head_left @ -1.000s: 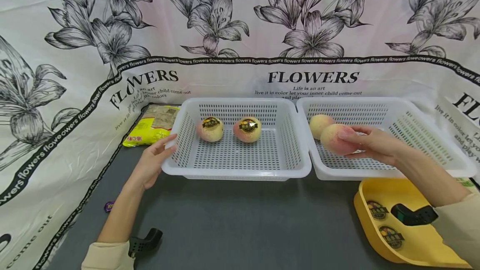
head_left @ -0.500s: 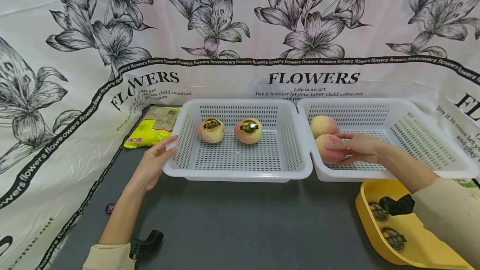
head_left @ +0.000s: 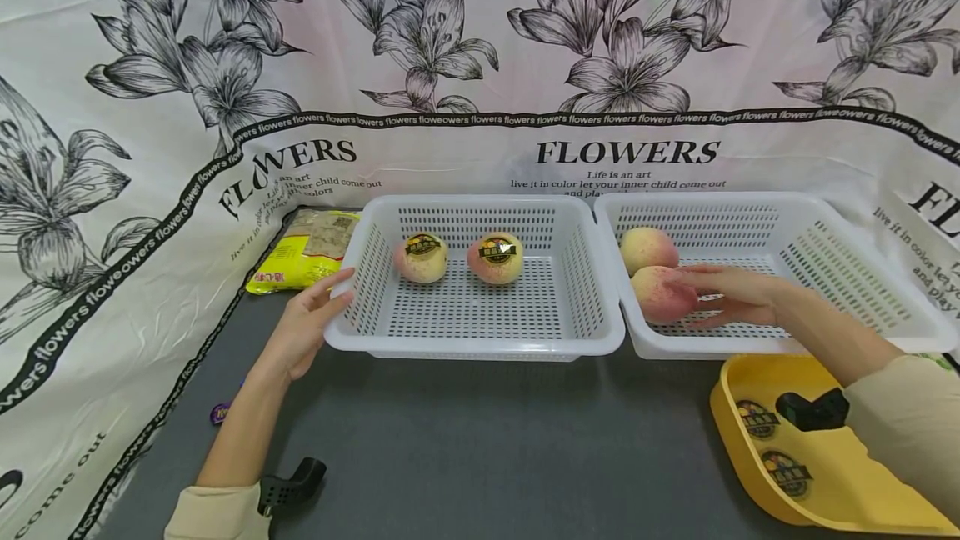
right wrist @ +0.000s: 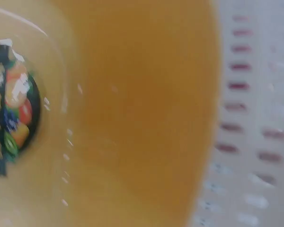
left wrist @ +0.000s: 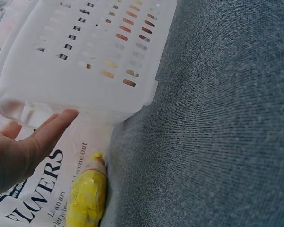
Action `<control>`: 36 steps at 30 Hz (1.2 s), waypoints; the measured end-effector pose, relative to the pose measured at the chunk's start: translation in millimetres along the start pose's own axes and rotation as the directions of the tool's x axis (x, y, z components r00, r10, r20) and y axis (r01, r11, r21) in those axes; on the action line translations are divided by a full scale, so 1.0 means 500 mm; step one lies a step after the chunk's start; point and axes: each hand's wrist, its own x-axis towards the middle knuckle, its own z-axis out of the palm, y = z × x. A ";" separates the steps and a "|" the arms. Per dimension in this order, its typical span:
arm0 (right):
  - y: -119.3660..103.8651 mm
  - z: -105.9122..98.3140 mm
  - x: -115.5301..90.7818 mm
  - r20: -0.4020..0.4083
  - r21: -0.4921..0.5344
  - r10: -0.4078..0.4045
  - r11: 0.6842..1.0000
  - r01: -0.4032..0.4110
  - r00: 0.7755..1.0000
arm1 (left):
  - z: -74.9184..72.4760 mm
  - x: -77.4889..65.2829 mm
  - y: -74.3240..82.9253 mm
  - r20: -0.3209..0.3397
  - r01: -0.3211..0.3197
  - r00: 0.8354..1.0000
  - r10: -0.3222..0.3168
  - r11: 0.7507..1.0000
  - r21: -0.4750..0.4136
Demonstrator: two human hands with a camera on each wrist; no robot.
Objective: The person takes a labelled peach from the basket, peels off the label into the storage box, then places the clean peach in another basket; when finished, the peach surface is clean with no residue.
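Observation:
In the right white plastic basket (head_left: 750, 347), two peaches without labels lie at the left end: a rear peach (head_left: 648, 247) and a front peach (head_left: 663, 296). My right hand (head_left: 738, 294) is beside the front peach, its extended fingers right at the fruit's side and not curled round it. The left white basket (head_left: 472, 348) bears two peaches with black-and-gold stickers, a left peach (head_left: 421, 260) and a right peach (head_left: 496, 260). My left hand (head_left: 303, 325) touches that basket's left rim with fairly straight fingers. In the left wrist view, the thumb (left wrist: 61, 123) lies just under the rim.
A yellow tub (head_left: 731, 432) stands at front right, under my right forearm, with two round stickers (head_left: 786, 473) inside. A yellow plastic packet (head_left: 307, 252) lies left of the baskets. Near my left forearm is a small purple item (head_left: 219, 413). Floral cloth hangs behind.
My right hand has lowered the front peach leftward into the right basket, let go of it and drawn slightly back to the right. The left hand has stayed at the rim.

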 end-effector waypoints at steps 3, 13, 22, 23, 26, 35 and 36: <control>-0.013 -0.022 -0.016 -0.039 -0.048 0.019 0.999 -0.020 0.999 | -0.001 0.000 -0.001 0.003 -0.005 1.000 0.005 1.000 -0.002; -0.160 -0.085 -0.051 -0.062 -0.135 -0.093 0.987 0.084 0.994 | -0.003 0.001 -0.002 0.001 -0.003 1.000 0.003 1.000 -0.008; -0.290 0.045 0.006 0.030 0.042 -0.295 0.955 0.293 0.955 | -0.003 0.004 -0.006 0.007 -0.010 1.000 0.010 1.000 0.005; -0.294 0.066 0.020 0.045 0.074 -0.314 0.948 0.310 0.948 | -0.003 0.005 -0.008 0.007 -0.010 1.000 0.010 1.000 0.006; -0.291 0.121 0.073 0.069 0.160 -0.354 0.927 0.340 0.933 | -0.002 0.008 -0.013 0.010 -0.015 1.000 0.015 1.000 0.007; -0.272 0.218 0.201 0.105 0.272 -0.370 0.903 0.332 0.923 | -0.004 0.008 -0.012 0.011 -0.024 1.000 0.024 1.000 0.005; -0.273 0.224 0.210 0.099 0.274 -0.370 0.903 0.332 0.924 | -0.005 0.008 -0.011 0.011 -0.028 1.000 0.028 1.000 0.007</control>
